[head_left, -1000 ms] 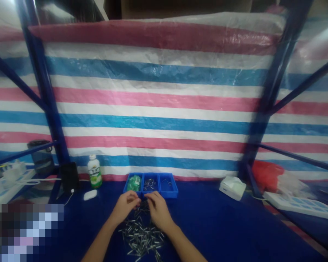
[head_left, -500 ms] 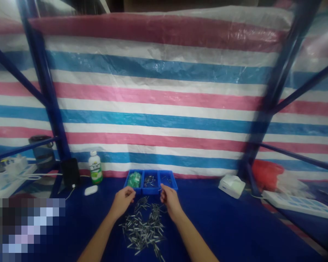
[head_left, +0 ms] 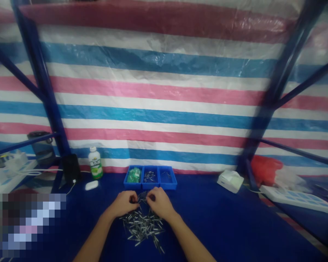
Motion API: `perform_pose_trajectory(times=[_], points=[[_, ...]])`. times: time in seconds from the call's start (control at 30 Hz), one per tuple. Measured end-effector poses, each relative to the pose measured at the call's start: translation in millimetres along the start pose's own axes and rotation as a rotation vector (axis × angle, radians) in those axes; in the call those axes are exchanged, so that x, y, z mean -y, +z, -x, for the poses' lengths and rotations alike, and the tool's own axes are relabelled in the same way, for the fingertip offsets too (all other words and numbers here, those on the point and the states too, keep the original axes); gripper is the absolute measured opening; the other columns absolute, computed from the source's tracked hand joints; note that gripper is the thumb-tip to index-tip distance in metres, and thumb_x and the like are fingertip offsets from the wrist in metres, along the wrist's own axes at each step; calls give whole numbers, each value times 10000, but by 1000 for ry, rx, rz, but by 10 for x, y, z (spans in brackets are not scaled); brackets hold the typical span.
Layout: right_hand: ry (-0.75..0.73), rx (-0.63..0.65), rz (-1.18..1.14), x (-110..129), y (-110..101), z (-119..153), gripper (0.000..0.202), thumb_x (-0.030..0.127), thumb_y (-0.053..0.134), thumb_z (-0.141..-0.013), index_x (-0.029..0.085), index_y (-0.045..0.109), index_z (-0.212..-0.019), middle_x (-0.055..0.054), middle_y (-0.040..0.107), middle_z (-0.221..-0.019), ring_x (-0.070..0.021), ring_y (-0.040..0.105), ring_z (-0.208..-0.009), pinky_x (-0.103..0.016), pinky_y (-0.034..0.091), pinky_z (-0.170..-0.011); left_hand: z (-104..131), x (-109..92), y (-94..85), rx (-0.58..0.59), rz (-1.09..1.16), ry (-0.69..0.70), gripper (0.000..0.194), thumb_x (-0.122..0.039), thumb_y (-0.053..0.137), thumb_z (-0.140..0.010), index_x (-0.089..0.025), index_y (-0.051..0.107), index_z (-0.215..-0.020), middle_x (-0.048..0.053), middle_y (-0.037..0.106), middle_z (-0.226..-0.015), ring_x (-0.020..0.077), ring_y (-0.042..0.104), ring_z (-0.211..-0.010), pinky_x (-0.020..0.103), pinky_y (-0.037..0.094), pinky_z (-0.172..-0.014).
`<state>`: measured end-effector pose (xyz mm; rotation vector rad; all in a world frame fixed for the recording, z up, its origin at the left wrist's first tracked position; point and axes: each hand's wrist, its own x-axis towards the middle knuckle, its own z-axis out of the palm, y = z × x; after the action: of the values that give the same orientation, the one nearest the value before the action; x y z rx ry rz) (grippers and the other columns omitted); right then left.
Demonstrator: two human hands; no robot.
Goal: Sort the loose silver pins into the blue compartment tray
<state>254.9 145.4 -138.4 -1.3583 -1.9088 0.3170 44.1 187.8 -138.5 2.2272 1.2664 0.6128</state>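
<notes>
A loose pile of thin, silvery metal pins (head_left: 143, 227), like nails or screws, lies on the blue tabletop between my forearms. At the pile's far end, a smaller cluster of the same pins (head_left: 142, 197) sits between my two hands. My left hand (head_left: 125, 202) is at the left of this cluster, its fingers curled and pinched towards the pins. From the right, my right hand (head_left: 159, 202) reaches the cluster with thumb and fingers closed together. What either hand holds is too small to make out.
Behind my hands, a blue three-part tray (head_left: 150, 186) holds a green bag (head_left: 134, 175) on the left and small metal pieces in the middle and right compartments. A white-and-green bottle (head_left: 95, 163) and white case (head_left: 91, 185) stand left. A tissue box (head_left: 230, 181) is right.
My right hand has moved left and nearer, from beside the tray's right compartment to the small cluster. My left hand has shifted slightly right and nearer, beside the cluster. The view has tilted down slightly.
</notes>
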Motion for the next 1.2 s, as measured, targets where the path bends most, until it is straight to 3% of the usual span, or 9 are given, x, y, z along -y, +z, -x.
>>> perform_pose_trajectory(times=[0.13,0.33,0.6,0.8,1.03,1.2], points=[[-88,136,144,111,38,51,127,211,598,-823,244,709,-875,-30,627,-930,-201,507,-936,-303,355,-799,-3,1,-13,17,-19,12,133,-301,644,-699,-188,688,-755,3,687,-743,158,599,-705,230,399,-646],[-127,197,204,126,69,98,207,223,574,-848,284,684,-1012,-37,568,-1000,-224,433,-991,-336,311,-803,24,-41,-26,24,-2,25,130,-286,614,-715,-187,697,-734,2,686,-730,156,599,-692,225,387,-622],[-106,206,263,95,145,42,102,291,609,-847,249,633,-937,-41,533,-1029,-239,413,-1011,-357,299,-797,4,5,-21,26,10,10,144,-296,618,-713,-179,700,-730,11,665,-734,156,581,-685,228,396,-622],[-128,245,276,74,178,44,84,224,539,-879,205,619,-892,-76,535,-1081,-250,421,-1026,-377,306,-808,24,-11,-29,0,34,34,112,-277,637,-711,-190,702,-741,11,639,-771,157,574,-708,237,412,-655],[-59,127,181,52,169,27,142,169,485,-897,210,620,-912,-66,615,-1036,-237,479,-1012,-390,314,-844,23,-68,-60,-12,62,71,174,-329,612,-782,-198,723,-755,21,653,-830,162,583,-773,250,421,-737],[53,21,-155,111,79,-65,123,279,575,-882,246,682,-935,-11,708,-892,-210,589,-942,-379,362,-890,-5,-123,-131,-91,156,68,248,-380,553,-840,-183,695,-789,26,663,-831,180,582,-813,272,421,-787]])
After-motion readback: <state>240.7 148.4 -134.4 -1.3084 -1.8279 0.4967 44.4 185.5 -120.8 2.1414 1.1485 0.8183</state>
